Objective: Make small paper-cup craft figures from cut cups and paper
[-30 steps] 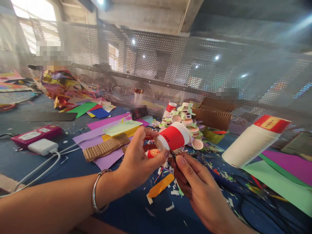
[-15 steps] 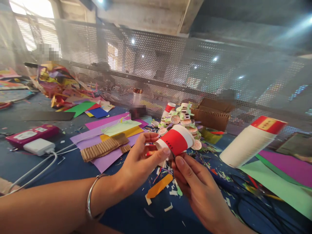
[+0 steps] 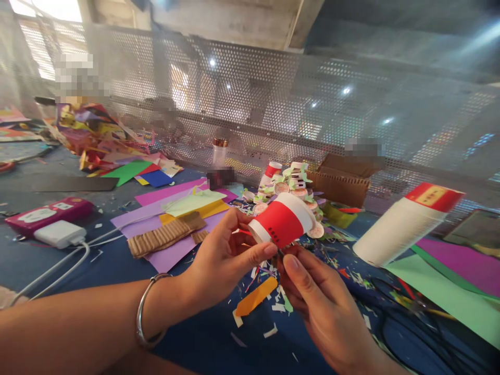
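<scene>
A white paper cup (image 3: pixel 287 221) with a red band lies tilted in the air before me, its rim end up and to the right. My left hand (image 3: pixel 230 252) pinches its lower left end between thumb and fingers. Beneath the band, my right hand (image 3: pixel 312 291) is closed close to the cup's side. A small dark tip shows between its thumb and fingers, but I cannot tell what tool it belongs to. An orange paper strip (image 3: pixel 257 297) and white paper scraps (image 3: pixel 270 330) lie below the hands on the blue table (image 3: pixel 187 338).
Behind the cup rises a heap of cut cup pieces (image 3: pixel 299 179). A leaning stack of paper cups (image 3: pixel 398 229) stands right, near black cables (image 3: pixel 394 338). Corrugated cardboard (image 3: pixel 164 234) rests on coloured paper sheets. Further left are a purple power strip (image 3: pixel 49 213) and white charger (image 3: pixel 60 233).
The cup has turned slightly in my fingers, and its printed side sits a little lower. My right hand has shifted slightly right and down. Both hands keep their grip.
</scene>
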Action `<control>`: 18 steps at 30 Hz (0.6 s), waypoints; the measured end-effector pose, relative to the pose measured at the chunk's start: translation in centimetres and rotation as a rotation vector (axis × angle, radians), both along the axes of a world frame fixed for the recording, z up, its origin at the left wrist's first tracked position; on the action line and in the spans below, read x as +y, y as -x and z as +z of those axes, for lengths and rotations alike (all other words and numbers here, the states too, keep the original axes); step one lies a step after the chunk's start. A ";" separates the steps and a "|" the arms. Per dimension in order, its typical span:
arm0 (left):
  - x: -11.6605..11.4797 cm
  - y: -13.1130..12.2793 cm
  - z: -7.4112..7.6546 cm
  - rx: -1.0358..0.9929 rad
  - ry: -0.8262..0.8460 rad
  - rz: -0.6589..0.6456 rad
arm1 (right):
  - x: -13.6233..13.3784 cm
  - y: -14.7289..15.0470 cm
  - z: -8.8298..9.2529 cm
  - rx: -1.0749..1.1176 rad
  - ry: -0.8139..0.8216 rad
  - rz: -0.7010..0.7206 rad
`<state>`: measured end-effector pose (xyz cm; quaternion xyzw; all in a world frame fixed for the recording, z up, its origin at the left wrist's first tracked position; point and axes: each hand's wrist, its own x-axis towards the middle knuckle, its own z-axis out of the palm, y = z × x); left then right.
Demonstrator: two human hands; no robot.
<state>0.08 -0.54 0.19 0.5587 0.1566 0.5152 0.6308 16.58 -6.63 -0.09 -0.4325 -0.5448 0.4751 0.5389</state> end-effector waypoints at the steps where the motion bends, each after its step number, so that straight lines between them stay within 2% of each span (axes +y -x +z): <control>1: 0.0 0.0 0.0 0.012 -0.013 0.001 | 0.0 0.0 0.0 -0.008 -0.009 0.007; 18: -0.3 -0.2 -0.7 0.031 -0.086 0.050 | 0.0 -0.2 0.4 -0.116 -0.122 -0.025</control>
